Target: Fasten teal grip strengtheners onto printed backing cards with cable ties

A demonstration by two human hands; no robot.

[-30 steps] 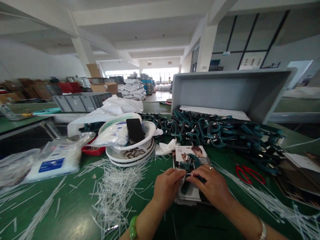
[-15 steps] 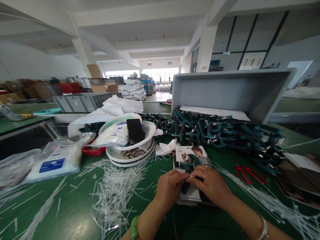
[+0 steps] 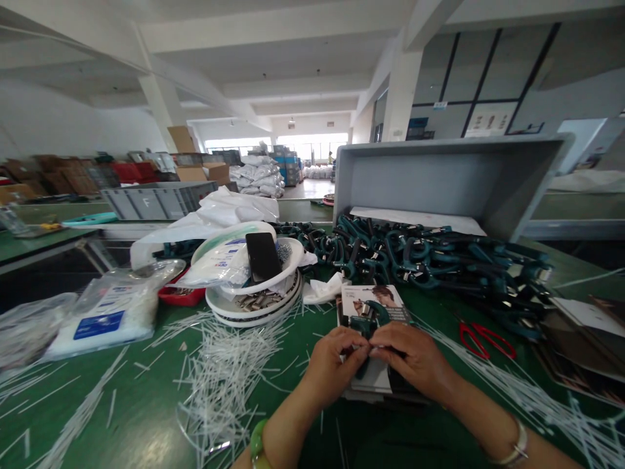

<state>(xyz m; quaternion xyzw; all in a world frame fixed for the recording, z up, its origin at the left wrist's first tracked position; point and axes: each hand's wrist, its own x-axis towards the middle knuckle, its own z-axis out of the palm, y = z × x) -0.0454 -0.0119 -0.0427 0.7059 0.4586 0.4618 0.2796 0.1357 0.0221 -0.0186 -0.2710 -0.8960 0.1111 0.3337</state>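
Observation:
A dark teal C-shaped tool (image 3: 375,312) with a silver metal part lies on a stack of printed cards (image 3: 355,301). My left hand (image 3: 332,365) and my right hand (image 3: 415,358) meet over its near end, fingertips pinched together. Whatever sits between the fingertips is too small and covered to make out. The lower part of the tool is partly hidden by the fingers. A large heap of similar teal and black tools (image 3: 420,254) spreads out just beyond the cards.
A grey crate (image 3: 410,176) lies tipped behind the heap. Red-handled scissors (image 3: 486,340) and white plastic ties (image 3: 527,391) lie right; more loose ties (image 3: 224,384) lie left. White bowls (image 3: 254,320) with metal parts hold a bag and a phone (image 3: 263,257).
My fingertips have shifted slightly, and the left fingers are more curled in against the right ones. The tool and the cards stay in place.

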